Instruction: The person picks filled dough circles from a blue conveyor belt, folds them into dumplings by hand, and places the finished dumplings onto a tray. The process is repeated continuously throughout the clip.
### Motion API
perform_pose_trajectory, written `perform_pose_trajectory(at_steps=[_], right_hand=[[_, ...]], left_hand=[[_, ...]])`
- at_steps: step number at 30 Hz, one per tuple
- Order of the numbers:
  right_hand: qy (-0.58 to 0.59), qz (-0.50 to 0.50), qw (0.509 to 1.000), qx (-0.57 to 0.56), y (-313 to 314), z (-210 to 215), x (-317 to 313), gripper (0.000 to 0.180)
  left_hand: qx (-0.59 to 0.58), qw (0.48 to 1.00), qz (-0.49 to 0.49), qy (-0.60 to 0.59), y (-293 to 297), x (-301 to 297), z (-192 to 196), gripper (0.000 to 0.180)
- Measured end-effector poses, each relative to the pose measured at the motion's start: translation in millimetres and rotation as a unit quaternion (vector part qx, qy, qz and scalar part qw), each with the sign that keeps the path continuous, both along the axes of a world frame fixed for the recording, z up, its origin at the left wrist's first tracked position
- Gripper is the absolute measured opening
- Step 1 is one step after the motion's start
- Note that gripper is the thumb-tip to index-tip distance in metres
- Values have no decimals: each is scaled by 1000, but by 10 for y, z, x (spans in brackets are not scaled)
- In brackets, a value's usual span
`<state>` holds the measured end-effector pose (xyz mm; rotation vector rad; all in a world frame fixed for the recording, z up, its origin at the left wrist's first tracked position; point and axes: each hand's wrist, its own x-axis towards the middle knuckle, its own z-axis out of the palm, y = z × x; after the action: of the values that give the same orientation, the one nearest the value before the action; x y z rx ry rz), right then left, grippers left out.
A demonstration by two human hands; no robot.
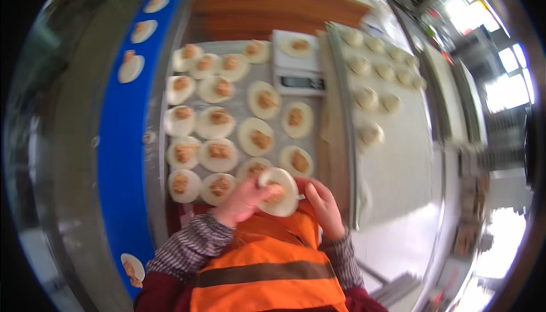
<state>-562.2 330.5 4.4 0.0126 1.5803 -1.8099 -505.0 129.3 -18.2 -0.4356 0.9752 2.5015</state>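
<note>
My left hand (243, 201) and right hand (325, 207) both gripped one wrapper (278, 191), low centre of frame, just above my orange vest (267, 261); fingers curled on its rim, filling (277, 194) in the middle. Risk, imo: tilt it too far & filling slides off, or a thumb tears the thin dough. More filled wrappers (227, 124) lay on the tray (318, 136) mid-frame, a scale (297, 62) at top centre, folded ones (369, 99) upper right. Blue belt (116, 141) at left. Motion blur throughout; my fingertips hid behind the wrapper, couldn't tell pinch depth.
</note>
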Motion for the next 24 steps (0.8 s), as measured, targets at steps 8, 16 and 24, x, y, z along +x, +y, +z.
perform_pose_trajectory(at_steps=[8, 16, 24], right_hand=[[103, 76, 991, 27, -575, -74, -211, 18], [19, 97, 995, -4, -541, -182, -283, 29], [110, -1, 994, 28, -731, -157, -989, 18]], left_hand=[[-224, 971, 9, 80, -293, 25, 185, 48], [-229, 963, -2, 144, -267, -39, -13, 56], [-89, 994, 17, 57, -444, -658, 77, 51]])
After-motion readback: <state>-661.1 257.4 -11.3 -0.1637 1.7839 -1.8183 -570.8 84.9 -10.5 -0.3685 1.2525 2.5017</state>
